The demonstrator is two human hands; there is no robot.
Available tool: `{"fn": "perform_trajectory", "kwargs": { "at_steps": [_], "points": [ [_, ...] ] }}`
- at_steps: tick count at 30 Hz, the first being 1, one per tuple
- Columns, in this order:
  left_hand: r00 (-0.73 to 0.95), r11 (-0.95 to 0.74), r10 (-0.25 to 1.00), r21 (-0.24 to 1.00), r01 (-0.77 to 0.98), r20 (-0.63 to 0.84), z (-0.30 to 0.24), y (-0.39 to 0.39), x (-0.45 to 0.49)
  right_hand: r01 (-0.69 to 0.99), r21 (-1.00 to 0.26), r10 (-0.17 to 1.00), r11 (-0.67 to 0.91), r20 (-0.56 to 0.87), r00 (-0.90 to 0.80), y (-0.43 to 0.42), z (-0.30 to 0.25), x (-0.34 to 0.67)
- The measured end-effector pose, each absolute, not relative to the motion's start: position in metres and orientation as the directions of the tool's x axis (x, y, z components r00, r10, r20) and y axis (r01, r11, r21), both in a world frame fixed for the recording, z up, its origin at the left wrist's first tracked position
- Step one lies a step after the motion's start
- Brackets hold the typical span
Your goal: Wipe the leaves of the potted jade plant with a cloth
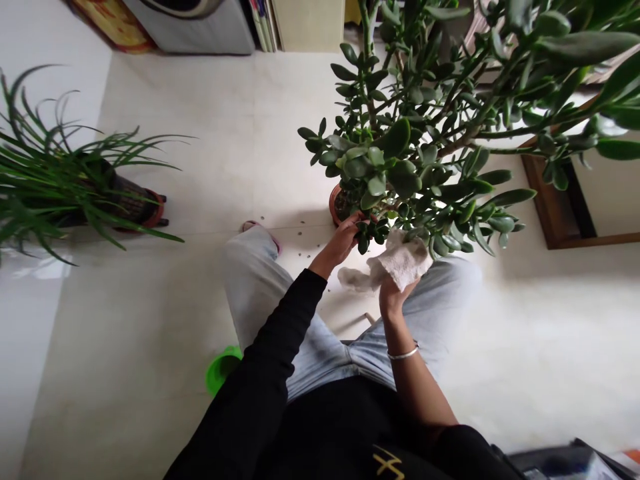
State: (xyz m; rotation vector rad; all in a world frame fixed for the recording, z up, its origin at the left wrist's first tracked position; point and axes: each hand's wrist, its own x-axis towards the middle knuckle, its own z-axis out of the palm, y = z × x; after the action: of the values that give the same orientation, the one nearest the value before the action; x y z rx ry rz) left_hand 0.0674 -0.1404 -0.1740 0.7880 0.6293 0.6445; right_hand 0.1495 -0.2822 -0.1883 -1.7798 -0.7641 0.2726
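Jade plant (400, 153) in a terracotta pot (335, 207), dark soil (346, 208) showing at the rim, sits on the tiled floor (210, 133) mid-frame, just past the knees. Its stems fan out from the pot toward the upper right of the frame. Left hand (339, 243) has its fingers (353, 223) curled round a leafy tip (367, 233) close to the pot, while the right hand (395, 293) pinches a crumpled white cloth (400, 261) against the lower leaves. Small dark specks (303, 233) dot the floor beside the pot. Upper left, a long-leaved plant (60, 180) stands in a dark pot (133, 203) on a red saucer (156, 217). Gold mark (387, 463) on the black top, can't read it.
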Motion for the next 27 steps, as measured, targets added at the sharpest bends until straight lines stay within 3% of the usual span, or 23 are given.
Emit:
{"fn": "perform_trajectory", "kwargs": {
  "at_steps": [3, 13, 19, 27],
  "points": [
    [0.656, 0.531, 0.718, 0.792, -0.301, -0.232, -0.176, -0.141, 0.068, 0.369, -0.909, 0.593, -0.194, 0.191, 0.782, -0.275, -0.185, 0.149],
    [0.586, 0.464, 0.779, 0.835, -0.297, -0.224, -0.17, -0.146, 0.073, 0.385, -0.888, 0.678, -0.253, 0.121, 0.725, -0.268, -0.156, 0.143],
    [0.601, 0.454, 0.763, 0.859, -0.236, -0.238, -0.173, -0.147, 0.074, 0.301, -0.92, 0.716, -0.252, 0.032, 0.698, -0.269, -0.14, 0.147],
    [0.631, 0.421, 0.756, 0.867, -0.265, -0.175, -0.178, -0.146, 0.075, 0.363, -0.902, 0.733, -0.233, 0.082, 0.675, -0.257, -0.137, 0.15]
  ]
}}
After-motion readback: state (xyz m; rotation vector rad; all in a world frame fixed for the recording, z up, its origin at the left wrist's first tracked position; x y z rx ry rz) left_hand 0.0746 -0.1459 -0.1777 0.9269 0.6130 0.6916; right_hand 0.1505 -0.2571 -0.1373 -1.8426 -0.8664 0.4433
